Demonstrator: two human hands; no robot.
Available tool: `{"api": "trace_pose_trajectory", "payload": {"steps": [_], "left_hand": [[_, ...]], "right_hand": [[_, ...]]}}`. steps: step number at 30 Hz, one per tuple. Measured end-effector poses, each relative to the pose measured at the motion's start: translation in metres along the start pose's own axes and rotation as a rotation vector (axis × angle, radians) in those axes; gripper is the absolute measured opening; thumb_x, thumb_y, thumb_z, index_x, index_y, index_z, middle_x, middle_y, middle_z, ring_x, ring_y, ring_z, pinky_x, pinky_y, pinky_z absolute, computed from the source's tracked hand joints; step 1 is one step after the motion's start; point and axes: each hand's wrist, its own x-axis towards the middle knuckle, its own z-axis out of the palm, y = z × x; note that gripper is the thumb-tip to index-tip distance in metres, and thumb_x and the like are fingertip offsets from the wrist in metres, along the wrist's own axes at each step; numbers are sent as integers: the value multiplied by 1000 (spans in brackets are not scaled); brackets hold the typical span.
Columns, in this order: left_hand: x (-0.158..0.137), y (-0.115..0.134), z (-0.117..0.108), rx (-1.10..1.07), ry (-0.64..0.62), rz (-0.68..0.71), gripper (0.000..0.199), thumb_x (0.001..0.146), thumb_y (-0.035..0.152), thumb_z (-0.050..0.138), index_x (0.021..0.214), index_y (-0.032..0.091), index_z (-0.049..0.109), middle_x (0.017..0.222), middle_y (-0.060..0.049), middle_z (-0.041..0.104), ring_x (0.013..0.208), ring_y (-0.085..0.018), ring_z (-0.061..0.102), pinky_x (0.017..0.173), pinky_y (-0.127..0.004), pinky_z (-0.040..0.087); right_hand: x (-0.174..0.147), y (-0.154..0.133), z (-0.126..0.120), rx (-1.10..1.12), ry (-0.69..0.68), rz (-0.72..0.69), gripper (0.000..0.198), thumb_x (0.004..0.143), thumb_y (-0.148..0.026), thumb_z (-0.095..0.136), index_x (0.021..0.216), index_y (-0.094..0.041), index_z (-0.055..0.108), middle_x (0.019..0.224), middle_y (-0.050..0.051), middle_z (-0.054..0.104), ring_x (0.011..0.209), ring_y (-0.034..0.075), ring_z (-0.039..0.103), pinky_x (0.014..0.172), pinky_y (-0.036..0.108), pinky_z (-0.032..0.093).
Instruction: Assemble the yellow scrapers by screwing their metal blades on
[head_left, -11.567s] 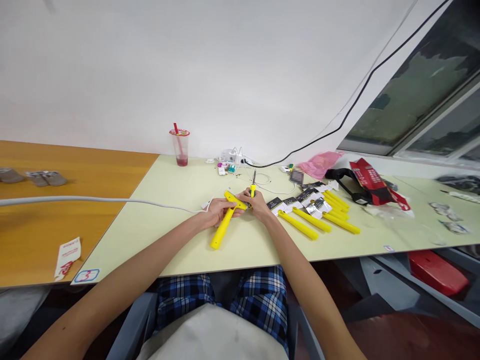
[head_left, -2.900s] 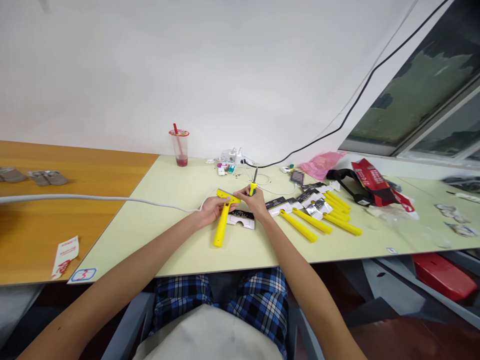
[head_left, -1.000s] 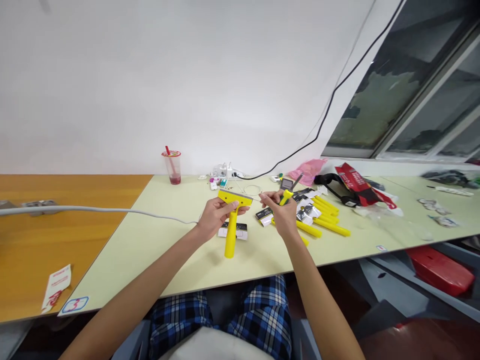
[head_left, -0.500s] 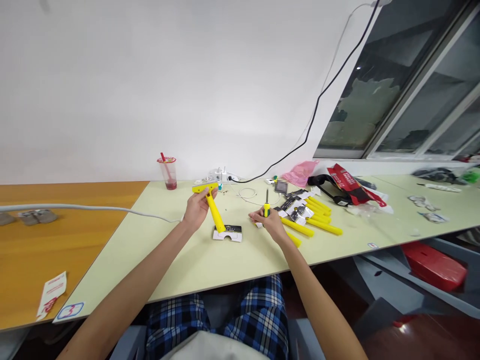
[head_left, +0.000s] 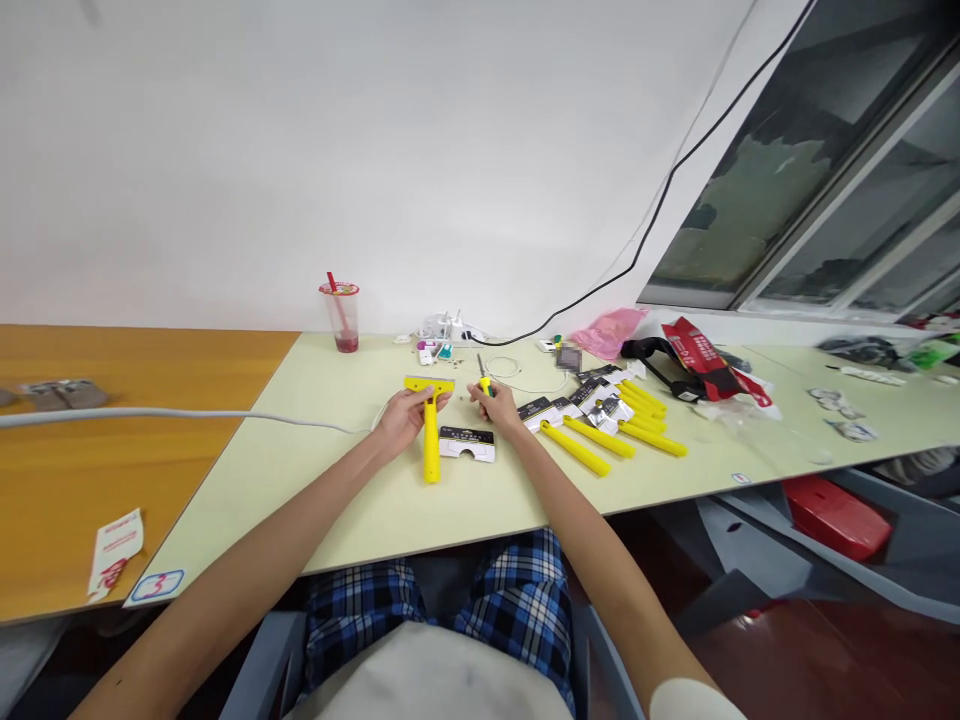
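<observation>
My left hand [head_left: 403, 422] is closed on a yellow scraper [head_left: 431, 445] near its wide head, the handle pointing down toward me. In my right hand [head_left: 498, 406] is a yellow and green screwdriver [head_left: 486, 386], its metal shaft pointing up and away. The screwdriver is a little to the right of the scraper's head, apart from it. A black and white card sleeve [head_left: 467, 443] lies on the table just right of the scraper handle. Farther right, several yellow scrapers [head_left: 600, 437] lie in a group, their heads covered by similar card sleeves.
A cup with a red straw [head_left: 343, 318] stands by the wall. Behind my hands lie a power strip [head_left: 448, 327] and a thin white cable [head_left: 502, 367]. A pink bag [head_left: 611, 332], black headphones [head_left: 660, 368] and a red packet [head_left: 705, 355] are at the back right.
My left hand has turned the scraper so its handle hangs straighter down. My right hand has brought the screwdriver left, closer to the scraper, and tilted it. The view has shifted slightly.
</observation>
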Motion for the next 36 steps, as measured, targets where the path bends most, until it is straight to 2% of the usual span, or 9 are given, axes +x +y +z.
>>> {"api": "trace_pose_trajectory", "payload": {"steps": [4, 10, 14, 16, 21, 26, 30, 33, 36], "left_hand": [[-2, -8, 3, 25, -63, -54, 9, 91, 9, 77, 100, 7, 78, 110, -20, 83, 102, -25, 83, 102, -35, 66], [-4, -10, 2, 56, -23, -134, 8, 93, 10, 76, 100, 7, 78, 108, -19, 83, 92, -22, 82, 96, -34, 67], [-3, -10, 2, 62, -16, -152, 11, 91, 10, 79, 101, 6, 77, 107, -20, 83, 91, -22, 82, 95, -34, 66], [-3, -11, 1, 66, -3, -155, 11, 91, 10, 78, 101, 6, 77, 106, -20, 83, 91, -22, 82, 92, -32, 66], [-2, -13, 0, 54, 23, -150, 8, 89, 9, 79, 96, 8, 77, 107, -18, 83, 91, -22, 81, 86, -30, 67], [0, -14, -1, 48, 28, -152, 7, 89, 10, 80, 95, 8, 77, 110, -19, 82, 92, -22, 82, 86, -30, 67], [0, -14, -2, 45, 24, -145, 12, 86, 10, 83, 96, 9, 78, 110, -19, 82, 91, -23, 82, 86, -32, 68], [-1, -14, -2, 51, 11, -140, 10, 86, 11, 83, 95, 9, 78, 110, -19, 82, 91, -23, 82, 84, -32, 68], [-1, -14, -2, 55, 14, -142, 7, 87, 11, 81, 94, 9, 78, 110, -19, 82, 89, -22, 81, 82, -30, 68]], "right_hand": [[-4, 7, -4, -10, 58, -21, 58, 73, -73, 87, 94, -21, 72, 89, 4, 75, 52, 11, 47, 43, 28, 39], [-6, 8, -4, -115, 32, -26, 53, 74, -66, 86, 101, -21, 77, 79, 2, 70, 53, 15, 51, 46, 30, 41], [-5, 8, -8, -434, 55, -150, 37, 89, -58, 70, 95, -22, 77, 91, 5, 77, 74, 21, 65, 69, 34, 52], [-3, 9, -14, -528, 83, -179, 30, 90, -52, 68, 87, -23, 73, 90, 6, 77, 85, 24, 66, 81, 35, 52], [2, 14, -30, -625, 152, -164, 22, 92, -44, 65, 86, -23, 70, 93, 9, 76, 92, 28, 65, 87, 38, 48], [1, 13, -31, -625, 50, -204, 28, 94, -51, 67, 93, -25, 76, 102, 6, 80, 98, 27, 69, 91, 37, 50], [-3, 12, -22, -660, -41, -226, 32, 95, -56, 70, 89, -26, 79, 104, 7, 80, 98, 27, 71, 90, 37, 51], [-4, 14, -17, -684, -66, -238, 34, 94, -59, 72, 87, -26, 80, 101, 7, 80, 97, 28, 71, 89, 37, 52], [1, 19, -19, -625, -45, -248, 36, 97, -59, 68, 94, -26, 81, 105, 7, 81, 99, 27, 73, 93, 36, 54]]}}
